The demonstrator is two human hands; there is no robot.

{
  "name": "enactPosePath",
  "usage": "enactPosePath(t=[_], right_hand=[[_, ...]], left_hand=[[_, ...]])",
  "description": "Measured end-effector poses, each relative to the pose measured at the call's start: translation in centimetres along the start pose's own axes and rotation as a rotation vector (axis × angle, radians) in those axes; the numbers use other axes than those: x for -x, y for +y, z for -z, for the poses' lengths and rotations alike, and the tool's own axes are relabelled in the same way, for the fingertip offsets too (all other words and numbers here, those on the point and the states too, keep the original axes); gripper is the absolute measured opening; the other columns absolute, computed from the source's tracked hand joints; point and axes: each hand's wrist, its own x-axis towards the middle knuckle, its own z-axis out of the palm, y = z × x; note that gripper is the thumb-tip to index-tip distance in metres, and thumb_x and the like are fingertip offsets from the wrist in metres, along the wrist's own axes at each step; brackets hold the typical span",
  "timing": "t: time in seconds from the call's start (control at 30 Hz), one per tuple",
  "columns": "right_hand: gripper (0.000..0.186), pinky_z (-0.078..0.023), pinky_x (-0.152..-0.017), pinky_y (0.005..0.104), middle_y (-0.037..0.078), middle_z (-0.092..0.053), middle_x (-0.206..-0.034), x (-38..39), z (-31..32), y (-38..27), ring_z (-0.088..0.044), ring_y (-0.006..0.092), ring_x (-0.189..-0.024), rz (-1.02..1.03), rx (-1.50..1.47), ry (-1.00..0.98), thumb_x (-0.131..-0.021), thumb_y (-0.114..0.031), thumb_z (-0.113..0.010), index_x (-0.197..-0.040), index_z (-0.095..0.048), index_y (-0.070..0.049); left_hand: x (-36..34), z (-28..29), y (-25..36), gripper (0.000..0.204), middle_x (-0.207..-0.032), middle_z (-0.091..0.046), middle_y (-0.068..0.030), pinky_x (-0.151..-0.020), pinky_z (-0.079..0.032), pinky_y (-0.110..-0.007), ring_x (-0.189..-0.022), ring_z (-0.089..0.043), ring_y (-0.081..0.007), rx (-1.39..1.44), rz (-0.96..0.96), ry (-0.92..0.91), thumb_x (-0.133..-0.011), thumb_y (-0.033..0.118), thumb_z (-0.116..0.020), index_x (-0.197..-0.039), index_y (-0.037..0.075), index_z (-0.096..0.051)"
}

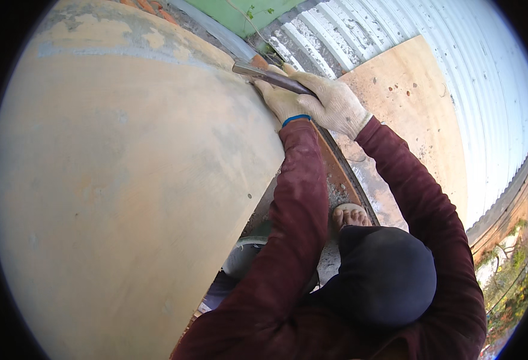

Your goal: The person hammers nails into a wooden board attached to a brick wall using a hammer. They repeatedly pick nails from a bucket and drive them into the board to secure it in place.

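Note:
Both my hands wear cream knit gloves and meet at the far edge of a large tan plastered wall (132, 156). My right hand (337, 107) is wrapped round the dark handle of a hammer (280, 80), whose metal head points left, close to the wall. Below the hammer, my left hand (286, 105), with a blue cuff band, is held up against the wall's edge. Its fingers look drawn together, partly covered by the hammer and my right hand. Whatever they may hold is hidden.
A corrugated metal roof (351, 39) spreads to the right, with a tan board (423, 99) lying on it, strewn with debris. A bare foot (351, 215) rests on a narrow gritty ledge below my arms. A green wall (246, 17) stands at the far side.

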Motion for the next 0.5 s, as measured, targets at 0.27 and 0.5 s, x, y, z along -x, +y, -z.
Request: enactPosePath(t=[0.27, 0.5], right_hand=[[0.035, -0.054, -0.079, 0.0530, 0.022, -0.070, -0.095, 0.7, -0.9, -1.4, -0.069, 0.0442, -0.090, -0.134, 0.032, -0.032, -0.103, -0.037, -0.053, -0.118, -0.062, -0.006], [0.037, -0.055, -0.075, 0.0526, 0.022, -0.069, -0.093, 0.2, -2.6, -0.2, -0.069, 0.0447, -0.087, -0.249, 0.156, -0.186, -0.104, -0.034, -0.053, -0.123, -0.058, -0.004]], left_hand=[[13.8, -2.1, -0.3, 0.028, -0.119, -0.069, -0.0193, -0.093, -0.053, -0.045, -0.114, -0.067, -0.0344, -0.926, 0.228, -0.052, -0.101, 0.020, -0.055, -0.122, 0.004, -0.065], [16.6, -8.3, 3.3, 0.024, -0.096, -0.071, -0.0284, -0.088, -0.054, -0.052, -0.098, -0.068, -0.0450, -2.086, 0.507, -0.427, -0.090, 0.019, -0.060, -0.092, -0.002, -0.073]])
